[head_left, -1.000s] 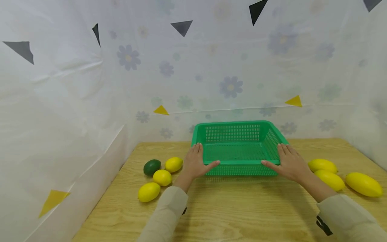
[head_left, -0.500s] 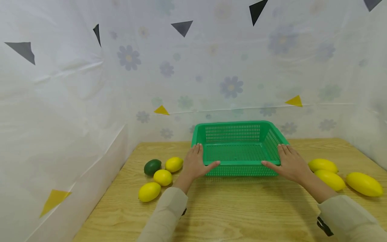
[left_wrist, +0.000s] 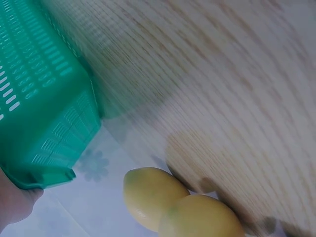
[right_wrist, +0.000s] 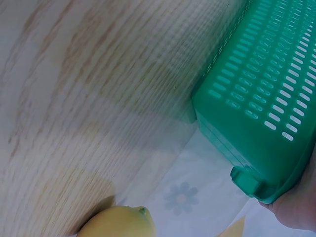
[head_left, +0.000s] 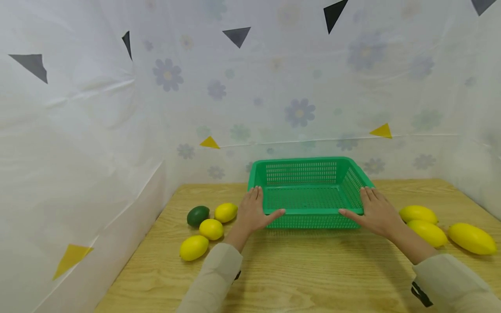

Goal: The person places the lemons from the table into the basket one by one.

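Note:
A green plastic basket (head_left: 305,219) with slotted walls stands near the back of the table, with nothing in it. My left hand (head_left: 252,211) rests at its front left corner, fingers extended along the side rim and thumb stretched over the front rim. At the front right corner my right hand (head_left: 377,213) lies the same way, mirrored. In the left wrist view part of the left hand (left_wrist: 17,200) shows against the basket's rim. The right wrist view has the right hand (right_wrist: 296,205) beneath the rim corner; most of its fingers are hidden there.
Left of the basket lie a dark green avocado-like fruit (head_left: 198,216) and three lemons, the nearest lemon (head_left: 194,248) in front. Three longer yellow fruits, one of them a mango-shaped fruit (head_left: 471,238), lie to the right. A white flower-patterned sheet (head_left: 274,87) encloses the wooden table (head_left: 297,278).

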### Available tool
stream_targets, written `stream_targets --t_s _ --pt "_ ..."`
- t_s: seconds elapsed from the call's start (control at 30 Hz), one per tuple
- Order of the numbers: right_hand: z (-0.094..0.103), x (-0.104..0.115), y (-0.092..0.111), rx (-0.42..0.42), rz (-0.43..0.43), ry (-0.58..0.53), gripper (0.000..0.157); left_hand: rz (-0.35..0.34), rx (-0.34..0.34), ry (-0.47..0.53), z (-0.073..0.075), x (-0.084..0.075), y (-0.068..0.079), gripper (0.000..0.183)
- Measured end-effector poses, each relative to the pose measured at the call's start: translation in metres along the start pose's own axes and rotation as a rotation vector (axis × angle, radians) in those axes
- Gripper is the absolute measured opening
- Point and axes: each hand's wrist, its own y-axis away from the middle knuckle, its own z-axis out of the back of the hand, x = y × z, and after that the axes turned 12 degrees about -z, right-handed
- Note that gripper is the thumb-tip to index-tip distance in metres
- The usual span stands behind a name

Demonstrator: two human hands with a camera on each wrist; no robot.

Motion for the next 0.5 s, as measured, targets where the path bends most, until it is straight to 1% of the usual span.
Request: stream_targets --t_s 0.3,0.5 --pt "0.0016 0.0011 0.0007 0.006 0.002 -0.011 0.098 -0.003 -0.016 -0.008 -0.0002 -0.0009 0.0020 0.096" --pt "0.0029 0.0017 0.0017 0.007 0.002 -0.010 0.098 -0.001 -0.023 0.008 -0.0003 -0.0018 0.0040 0.096"
